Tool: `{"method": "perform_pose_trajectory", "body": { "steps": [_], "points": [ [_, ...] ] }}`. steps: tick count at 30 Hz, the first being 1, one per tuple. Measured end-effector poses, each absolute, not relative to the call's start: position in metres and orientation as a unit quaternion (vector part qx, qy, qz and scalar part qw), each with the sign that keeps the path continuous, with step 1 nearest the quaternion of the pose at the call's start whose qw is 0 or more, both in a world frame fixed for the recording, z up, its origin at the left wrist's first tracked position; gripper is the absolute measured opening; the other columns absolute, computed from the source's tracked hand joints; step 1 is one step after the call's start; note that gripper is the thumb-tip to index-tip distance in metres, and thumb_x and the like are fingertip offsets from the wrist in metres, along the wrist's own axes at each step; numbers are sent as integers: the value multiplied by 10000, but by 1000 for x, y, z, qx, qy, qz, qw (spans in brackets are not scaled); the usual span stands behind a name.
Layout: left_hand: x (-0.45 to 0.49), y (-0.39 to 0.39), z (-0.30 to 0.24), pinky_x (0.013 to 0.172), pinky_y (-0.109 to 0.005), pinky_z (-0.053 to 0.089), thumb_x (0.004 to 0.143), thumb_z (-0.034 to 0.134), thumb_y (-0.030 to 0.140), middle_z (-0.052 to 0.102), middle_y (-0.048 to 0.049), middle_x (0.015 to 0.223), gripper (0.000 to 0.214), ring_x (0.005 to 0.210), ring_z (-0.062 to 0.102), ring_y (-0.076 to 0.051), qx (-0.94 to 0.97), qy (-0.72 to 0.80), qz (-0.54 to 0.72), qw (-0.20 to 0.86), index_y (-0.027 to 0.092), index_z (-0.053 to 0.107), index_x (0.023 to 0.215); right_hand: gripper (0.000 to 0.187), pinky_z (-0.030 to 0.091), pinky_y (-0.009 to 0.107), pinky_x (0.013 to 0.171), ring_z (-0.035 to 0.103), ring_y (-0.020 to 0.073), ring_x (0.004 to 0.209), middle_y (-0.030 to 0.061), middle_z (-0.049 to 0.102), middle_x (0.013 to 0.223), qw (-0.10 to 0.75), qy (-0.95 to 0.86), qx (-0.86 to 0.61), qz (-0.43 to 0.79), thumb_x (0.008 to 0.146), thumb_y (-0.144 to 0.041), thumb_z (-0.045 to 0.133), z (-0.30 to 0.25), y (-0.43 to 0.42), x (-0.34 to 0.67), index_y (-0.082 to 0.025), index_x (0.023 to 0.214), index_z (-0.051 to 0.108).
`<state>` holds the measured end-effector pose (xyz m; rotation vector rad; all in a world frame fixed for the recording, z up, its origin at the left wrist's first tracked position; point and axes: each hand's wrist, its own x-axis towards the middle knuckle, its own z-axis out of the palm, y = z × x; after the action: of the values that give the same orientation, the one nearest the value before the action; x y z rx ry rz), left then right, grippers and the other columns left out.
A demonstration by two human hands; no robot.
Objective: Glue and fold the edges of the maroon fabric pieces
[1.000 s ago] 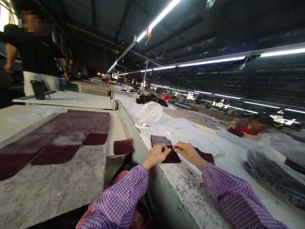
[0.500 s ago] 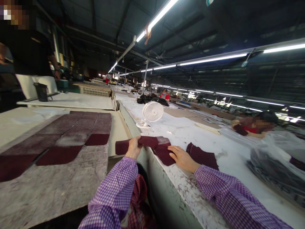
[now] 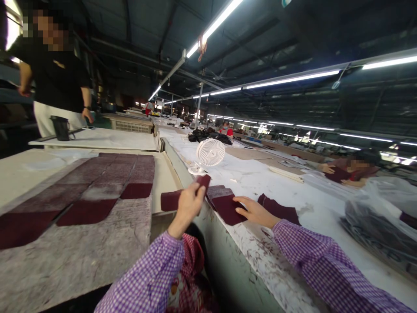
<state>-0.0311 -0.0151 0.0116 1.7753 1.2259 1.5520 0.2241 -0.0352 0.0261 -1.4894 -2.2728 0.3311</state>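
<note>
In the head view, your left hand (image 3: 189, 202), near the middle of the frame, pinches a small dark red piece (image 3: 204, 181) between thumb and fingers; the piece sticks up past your fingertips, over the edge of the white table (image 3: 244, 180); it is a bit blurry, so I cannot tell if it is one layer or more. Your right hand (image 3: 256, 211), just right of the middle, is loose and grips nothing; its fingertips rest on the right side of a dark red cloth (image 3: 230, 211) that lies flat on the table; a dark red scrap (image 3: 280, 212) lies just behind that hand; a dark red flap (image 3: 170, 201) shows just left of your left hand; rows of dark red patches (image 3: 137, 174) lie on the grey board (image 3: 107, 261) at the left of the frame; a white fan (image 3: 210, 152) stands just above your left hand in the frame. To do this well, I think you should pinch the piece softly by its edge, so it does not crease; press the cloth lightly with flat fingers, so it does not slide.
</note>
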Motion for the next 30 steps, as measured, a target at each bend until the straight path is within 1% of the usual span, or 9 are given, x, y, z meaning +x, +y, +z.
{"method": "perform_pose_trajectory", "body": {
  "steps": [3, 5, 8, 11, 16, 18, 22, 26, 30],
  "points": [
    [14, -61, 0, 764, -326, 460, 883, 408, 238, 630, -74, 820, 194, 811, 593, -211, 802, 361, 445, 170, 169, 566, 792, 528, 507, 392, 777, 625, 228, 897, 155, 633, 1032, 226, -750, -582, 218, 936, -483, 225, 39, -47, 232, -111, 1096, 564],
    [34, -90, -8, 813, -334, 467, 898, 385, 215, 643, -91, 889, 200, 875, 596, -216, 856, 303, 384, 166, 159, 571, 856, 659, 517, 334, 602, 628, 187, 703, 143, 637, 910, 245, -659, -625, 339, 916, -572, 126, 44, -59, 239, -103, 1094, 554],
    [47, -121, -14, 880, -352, 451, 897, 386, 164, 640, -87, 960, 182, 943, 579, -214, 889, 252, 355, 144, 143, 566, 901, 589, 468, 252, 513, 572, 138, 655, 87, 607, 906, 254, -596, -637, 418, 837, -641, 386, 44, -80, 251, -152, 1133, 527],
    [48, -130, -10, 866, -328, 454, 906, 418, 221, 641, -56, 919, 177, 908, 578, -192, 898, 216, 350, 156, 155, 575, 857, 596, 403, 211, 488, 520, 109, 633, 17, 581, 821, 249, -645, -599, 404, 698, -492, 685, 34, -94, 262, -176, 1160, 480],
    [57, -97, 5, 805, -331, 446, 918, 418, 291, 622, -64, 912, 236, 893, 532, -204, 873, 307, 353, 136, 156, 611, 911, 578, 388, 226, 510, 507, 106, 619, -25, 537, 748, 290, -651, -567, 414, 702, -358, 687, 16, -96, 278, -182, 1185, 422],
    [68, -78, 7, 810, -358, 431, 900, 444, 269, 613, -73, 959, 220, 926, 510, -226, 883, 333, 315, 106, 165, 631, 955, 554, 397, 236, 537, 516, 111, 637, -25, 531, 748, 289, -657, -574, 394, 713, -323, 669, 14, -94, 282, -170, 1186, 425],
    [91, -54, 1, 791, -344, 411, 880, 468, 242, 609, -43, 891, 211, 895, 506, -212, 906, 327, 248, 103, 213, 674, 844, 460, 426, 267, 622, 543, 129, 683, -11, 558, 760, 261, -715, -584, 283, 745, -303, 623, 16, -94, 287, -158, 1158, 481],
    [100, -51, -9, 757, -327, 400, 875, 427, 161, 586, -40, 879, 259, 864, 498, -195, 911, 317, 249, 83, 211, 665, 787, 270, 444, 277, 659, 570, 154, 723, 32, 615, 813, 212, -773, -585, 126, 843, -352, 505, 22, -95, 295, -167, 1020, 587],
    [99, -54, -13, 762, -343, 389, 869, 423, 144, 564, -43, 864, 248, 874, 479, -204, 916, 301, 260, 49, 200, 646, 776, 259, 427, 267, 650, 561, 152, 716, 56, 615, 838, 141, -821, -553, 11, 891, -308, 419, 26, -98, 303, -168, 939, 631]
  ]
}}
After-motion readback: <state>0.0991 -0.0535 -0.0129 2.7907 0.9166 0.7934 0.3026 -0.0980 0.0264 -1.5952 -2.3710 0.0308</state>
